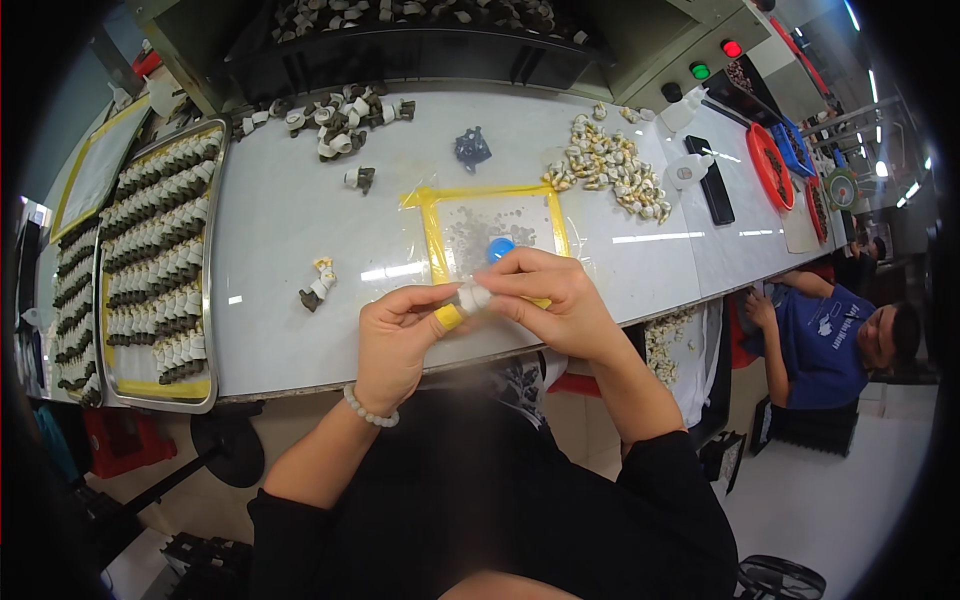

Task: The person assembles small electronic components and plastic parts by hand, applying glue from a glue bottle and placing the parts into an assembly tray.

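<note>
Near the table's front edge my two hands meet. My left hand point(395, 335) pinches a small white figurine piece point(472, 297), its thumb wrapped in yellow tape point(448, 317). From the other side, the fingertips of my right hand point(555, 300) close on the same piece. Fingers cover much of it, so its exact shape is hidden. Just beyond them a round blue thing point(499, 249) rests on a clear sheet edged with yellow tape point(436, 240), which is spotted with grey marks. Left of my hands lies one figurine point(318, 284) with a dark base, white body and yellowish top.
Trays of figurines in rows point(160, 250) stand at the left. White-and-dark pieces point(340, 120) lie at the back, beside a blue lump point(472, 149). Small white-and-gold pieces point(610, 165) are heaped at right, near white bottles point(688, 170). A co-worker point(835, 330) sits farther right.
</note>
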`<state>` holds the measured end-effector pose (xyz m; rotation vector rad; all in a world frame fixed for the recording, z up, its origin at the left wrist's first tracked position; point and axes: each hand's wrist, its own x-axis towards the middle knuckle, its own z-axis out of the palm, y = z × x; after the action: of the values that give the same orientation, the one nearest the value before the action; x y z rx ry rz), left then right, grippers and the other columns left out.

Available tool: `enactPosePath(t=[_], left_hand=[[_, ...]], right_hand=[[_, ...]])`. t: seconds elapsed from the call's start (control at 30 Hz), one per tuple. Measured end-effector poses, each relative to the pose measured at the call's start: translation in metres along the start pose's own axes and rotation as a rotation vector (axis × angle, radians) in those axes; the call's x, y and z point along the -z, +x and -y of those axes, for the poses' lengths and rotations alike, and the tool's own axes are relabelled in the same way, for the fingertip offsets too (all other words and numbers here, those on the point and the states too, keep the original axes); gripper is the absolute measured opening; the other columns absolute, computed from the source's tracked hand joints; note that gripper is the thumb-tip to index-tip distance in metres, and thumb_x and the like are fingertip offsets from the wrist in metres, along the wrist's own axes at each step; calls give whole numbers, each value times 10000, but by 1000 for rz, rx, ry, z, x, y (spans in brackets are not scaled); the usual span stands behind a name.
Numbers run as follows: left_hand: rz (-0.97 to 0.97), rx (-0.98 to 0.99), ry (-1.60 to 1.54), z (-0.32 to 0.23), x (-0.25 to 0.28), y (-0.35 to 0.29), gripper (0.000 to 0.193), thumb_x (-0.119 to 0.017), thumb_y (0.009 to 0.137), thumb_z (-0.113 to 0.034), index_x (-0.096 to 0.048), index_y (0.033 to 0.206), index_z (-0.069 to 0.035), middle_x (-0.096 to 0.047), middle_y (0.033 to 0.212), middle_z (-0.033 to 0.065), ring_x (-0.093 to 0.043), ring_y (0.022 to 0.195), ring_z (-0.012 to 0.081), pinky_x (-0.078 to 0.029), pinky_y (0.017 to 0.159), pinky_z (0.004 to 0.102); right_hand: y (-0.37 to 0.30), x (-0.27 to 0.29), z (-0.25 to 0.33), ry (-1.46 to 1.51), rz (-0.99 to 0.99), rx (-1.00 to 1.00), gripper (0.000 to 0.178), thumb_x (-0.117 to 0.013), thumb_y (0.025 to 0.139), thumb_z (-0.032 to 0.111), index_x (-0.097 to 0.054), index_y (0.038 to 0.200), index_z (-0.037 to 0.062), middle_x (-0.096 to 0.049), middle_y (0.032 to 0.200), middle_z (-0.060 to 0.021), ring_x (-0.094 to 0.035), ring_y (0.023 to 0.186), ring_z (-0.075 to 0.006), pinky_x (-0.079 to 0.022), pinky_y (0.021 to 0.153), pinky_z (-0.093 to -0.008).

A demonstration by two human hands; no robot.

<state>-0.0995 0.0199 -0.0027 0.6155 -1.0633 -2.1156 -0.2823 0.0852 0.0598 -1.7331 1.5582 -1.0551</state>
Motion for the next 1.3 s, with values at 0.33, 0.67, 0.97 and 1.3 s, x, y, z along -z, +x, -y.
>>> enactPosePath(t=[0.33,0.67,0.97,1.3], left_hand=[[-2,-115,392,-18,0,-14,192,-632,801,63,-628,992,67,-660,951,129,-650,865,206,-550,747,284],[-226,-733,1579,-47,54,-38,316,-657,635,72,-647,946,20,-565,932,140,-533,881,305,-463,738,383],[-323,-619,1630,-54,52,-24,360,-694,679,-47,-558,1010,-3,-537,1024,158,-502,978,342,-415,846,422],[-380,-667,1682,-79,34,21,377,-679,715,-97,-545,1056,-5,-536,1076,170,-495,1012,343,-399,869,446]], right_hand=[[-5,12,-23,64,95,26,224,-664,778,22,-672,1000,-9,-664,916,-107,-633,803,-198,-484,716,-274],[28,62,-76,-583,-421,-395,266,-685,793,218,-636,971,26,-652,814,-120,-623,693,-249,-491,661,-344],[15,57,-74,-441,-379,-244,237,-666,754,61,-630,984,18,-637,910,-70,-583,727,-146,-466,651,-285],[-24,40,-50,-554,-215,-27,238,-668,732,12,-652,969,15,-607,927,-101,-595,778,-248,-491,673,-323]])
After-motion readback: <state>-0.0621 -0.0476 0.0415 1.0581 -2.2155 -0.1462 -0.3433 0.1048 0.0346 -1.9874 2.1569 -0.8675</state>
